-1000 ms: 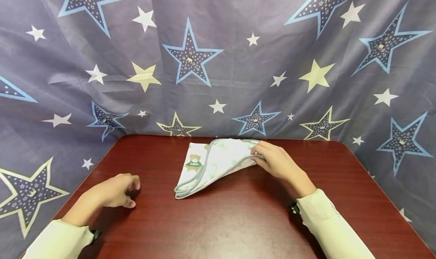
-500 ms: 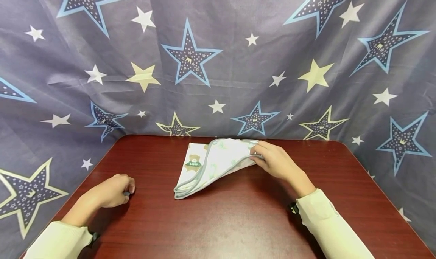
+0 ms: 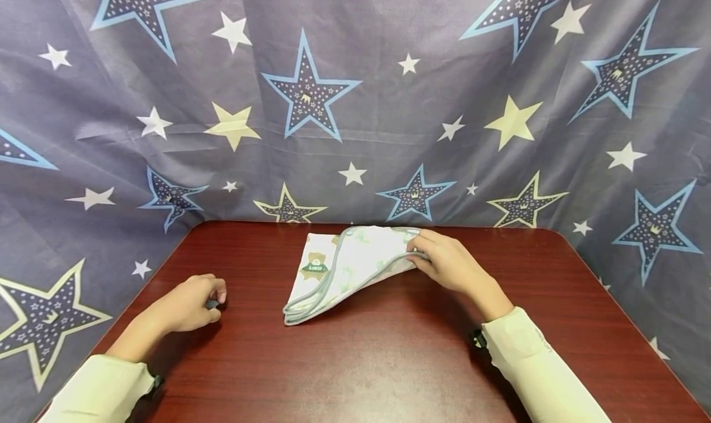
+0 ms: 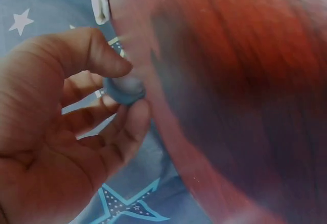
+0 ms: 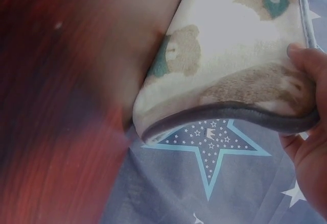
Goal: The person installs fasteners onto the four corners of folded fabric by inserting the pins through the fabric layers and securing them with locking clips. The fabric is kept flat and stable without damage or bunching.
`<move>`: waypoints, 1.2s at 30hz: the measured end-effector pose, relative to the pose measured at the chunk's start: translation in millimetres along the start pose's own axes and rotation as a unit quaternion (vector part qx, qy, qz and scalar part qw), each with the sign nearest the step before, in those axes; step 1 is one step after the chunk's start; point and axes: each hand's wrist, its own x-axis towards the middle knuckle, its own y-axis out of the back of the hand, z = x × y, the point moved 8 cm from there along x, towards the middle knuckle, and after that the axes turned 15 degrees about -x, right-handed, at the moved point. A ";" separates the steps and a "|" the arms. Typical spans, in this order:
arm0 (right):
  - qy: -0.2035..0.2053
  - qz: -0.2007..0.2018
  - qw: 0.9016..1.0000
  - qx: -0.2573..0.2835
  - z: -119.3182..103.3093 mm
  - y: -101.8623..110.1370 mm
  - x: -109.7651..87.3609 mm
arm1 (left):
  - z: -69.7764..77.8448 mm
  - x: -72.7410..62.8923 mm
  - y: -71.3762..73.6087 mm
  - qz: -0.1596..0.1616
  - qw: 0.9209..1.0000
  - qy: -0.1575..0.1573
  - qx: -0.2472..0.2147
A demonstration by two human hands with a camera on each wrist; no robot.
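Observation:
A folded white baby blanket (image 3: 361, 259) with a teddy bear print and grey-blue binding lies toward the back middle of the table. Its right corner is raised, pinched between the thumb and fingers of my right hand (image 3: 452, 265). In the right wrist view brown bears in green show on the lifted blanket (image 5: 219, 45), with the thumb on its edge. To the left, apart from the blanket, my left hand (image 3: 186, 302) holds a small round blue-grey thing (image 4: 124, 90) between thumb and curled fingers. It has a paler top; its exact kind I cannot tell.
The dark red wooden table (image 3: 355, 373) has rounded back corners. A grey-blue curtain (image 3: 355, 151) printed with stars hangs close behind it and along both sides.
The left hand's thumb and fingers have drawn together, and the small blue-grey thing now shows between them; the hand has risen slightly. The right hand and blanket stay still.

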 end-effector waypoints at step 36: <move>0.014 0.005 1.000 -0.011 -1.7 -1.2 0.0 | 69.6 138.5 14.2 0.146 0.980 -0.112 -0.079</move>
